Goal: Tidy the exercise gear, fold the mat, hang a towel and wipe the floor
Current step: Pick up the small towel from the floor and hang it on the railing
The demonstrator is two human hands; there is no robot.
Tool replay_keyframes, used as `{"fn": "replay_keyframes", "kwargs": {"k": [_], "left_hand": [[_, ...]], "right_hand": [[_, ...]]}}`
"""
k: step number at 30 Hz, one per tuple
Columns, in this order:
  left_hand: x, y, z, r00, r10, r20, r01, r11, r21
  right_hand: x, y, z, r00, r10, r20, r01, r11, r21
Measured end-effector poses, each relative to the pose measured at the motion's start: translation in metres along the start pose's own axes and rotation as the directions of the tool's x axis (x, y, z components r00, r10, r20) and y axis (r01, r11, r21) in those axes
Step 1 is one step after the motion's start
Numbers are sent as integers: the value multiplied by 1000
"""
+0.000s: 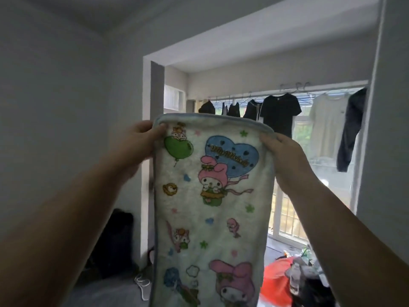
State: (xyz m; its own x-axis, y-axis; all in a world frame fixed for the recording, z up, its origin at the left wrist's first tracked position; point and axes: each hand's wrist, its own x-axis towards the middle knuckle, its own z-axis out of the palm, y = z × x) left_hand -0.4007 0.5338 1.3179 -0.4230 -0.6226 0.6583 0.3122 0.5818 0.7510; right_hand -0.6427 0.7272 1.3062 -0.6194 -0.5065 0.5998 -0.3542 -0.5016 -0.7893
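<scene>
Two hands hold our towel [212, 196] up at arm's length, one at each top corner: the left hand [137, 142] pinches the left corner with thumb in front and fingers tucked behind, and the right hand [285, 156] grips the right corner the same way. We judge this hold is meant to spread the cloth flat and let it drop straight, ready for draping over a rail. It hangs lengthwise, its lower end running out of view. The fabric looks soft and fluffy, white with a thin blue binding along the edge, printed with pink rabbit figures, a green balloon and a blue heart.

Beyond it, low on the right, lies an orange bag [276, 282] among loose clutter, and a dark bag [115, 242] sits against the wall on the left. Farther still, through the wide opening, a drying rail [243, 97] runs across the balcony window, hung with a black T-shirt [280, 111], a white shirt [327, 118] and other dark garments on wire hangers. That rail seems the likely place for our towel.
</scene>
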Motion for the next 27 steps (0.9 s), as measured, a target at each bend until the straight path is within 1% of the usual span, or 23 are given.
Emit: {"fn": "replay_keyframes", "kwargs": {"k": [4, 7, 13, 18, 22, 25, 27], "left_hand": [[51, -46, 36, 999, -13, 40, 15, 999, -40], [86, -82, 60, 999, -38, 39, 41, 996, -76], [155, -149, 85, 994, -27, 110, 39, 993, -107], [228, -214, 78, 984, -24, 176, 43, 993, -106], [306, -273, 67, 978, -32, 208, 64, 987, -149], [364, -317, 63, 963, -38, 266, 77, 987, -138], [398, -347, 67, 959, -20, 283, 61, 989, -137]], "right_hand": [[53, 27, -25, 1000, 27, 10, -27, 999, 20], [85, 53, -37, 1000, 8, -23, -9, 1000, -22], [144, 106, -38, 999, -22, -47, 17, 993, -114], [204, 164, -8, 993, -24, -112, 7, 989, -150], [261, 214, 26, 982, -50, -182, 11, 978, -210], [306, 252, 45, 973, -66, -221, 9, 968, -250], [334, 279, 54, 969, -71, -238, 3, 961, -276]]}}
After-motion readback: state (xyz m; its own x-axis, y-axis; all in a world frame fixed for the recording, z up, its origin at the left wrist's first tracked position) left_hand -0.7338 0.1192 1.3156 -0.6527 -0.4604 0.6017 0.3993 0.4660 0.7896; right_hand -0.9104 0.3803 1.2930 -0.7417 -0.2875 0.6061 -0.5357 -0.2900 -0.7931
